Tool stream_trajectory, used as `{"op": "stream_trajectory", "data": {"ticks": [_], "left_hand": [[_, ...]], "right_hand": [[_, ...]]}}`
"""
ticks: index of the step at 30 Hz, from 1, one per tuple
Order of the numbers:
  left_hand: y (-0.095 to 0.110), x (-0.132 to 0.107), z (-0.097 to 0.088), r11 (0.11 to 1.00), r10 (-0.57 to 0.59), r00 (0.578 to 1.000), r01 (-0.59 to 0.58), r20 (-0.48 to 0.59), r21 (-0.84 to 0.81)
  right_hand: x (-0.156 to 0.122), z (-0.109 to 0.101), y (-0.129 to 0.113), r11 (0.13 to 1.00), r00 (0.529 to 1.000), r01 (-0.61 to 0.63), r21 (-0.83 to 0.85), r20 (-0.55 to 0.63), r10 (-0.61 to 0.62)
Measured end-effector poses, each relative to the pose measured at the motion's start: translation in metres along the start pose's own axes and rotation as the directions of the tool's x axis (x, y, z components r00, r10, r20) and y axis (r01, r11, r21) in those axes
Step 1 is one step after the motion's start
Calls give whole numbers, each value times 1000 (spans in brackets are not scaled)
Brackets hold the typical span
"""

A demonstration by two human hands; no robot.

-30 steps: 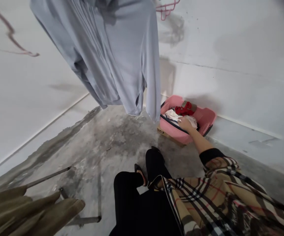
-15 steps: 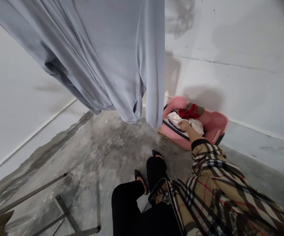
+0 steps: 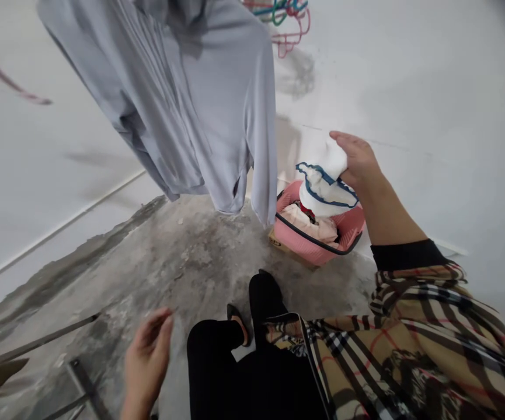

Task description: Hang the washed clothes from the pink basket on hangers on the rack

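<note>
Above the pink laundry basket, my right hand is closed on a white garment with blue edging. The garment hangs bunched from my fingers, its lower part over the basket's contents. My left hand is raised at the lower left, fingers loosely bent and apart from the thumb, holding nothing. Inside the basket lie pale pink clothes, with a bit of red cloth showing. A light grey-blue long-sleeved garment hangs in front of me; its top is out of frame.
Pink, blue and green hangers hang at the top near the white wall. Under the basket is a cardboard box. Dark metal bars stand at the lower left on the rough concrete floor.
My right hand has come up out of the basket, lifting the white garment with blue edging. My left hand has come into view. The view has tilted up, showing the hangers.
</note>
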State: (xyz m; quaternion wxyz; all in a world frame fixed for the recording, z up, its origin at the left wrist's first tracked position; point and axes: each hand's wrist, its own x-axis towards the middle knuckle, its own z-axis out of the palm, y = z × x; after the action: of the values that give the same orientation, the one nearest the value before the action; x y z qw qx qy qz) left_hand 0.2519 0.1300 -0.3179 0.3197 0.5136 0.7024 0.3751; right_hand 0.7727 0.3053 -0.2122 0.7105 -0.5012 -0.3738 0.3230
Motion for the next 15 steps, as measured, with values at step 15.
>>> {"op": "stream_trajectory", "data": {"ticks": [15], "left_hand": [[90,-42,78,506,-77,948,303,308,-807]], "right_hand": [[-215,166,-67,996,828,90,-29,558,-59]]}}
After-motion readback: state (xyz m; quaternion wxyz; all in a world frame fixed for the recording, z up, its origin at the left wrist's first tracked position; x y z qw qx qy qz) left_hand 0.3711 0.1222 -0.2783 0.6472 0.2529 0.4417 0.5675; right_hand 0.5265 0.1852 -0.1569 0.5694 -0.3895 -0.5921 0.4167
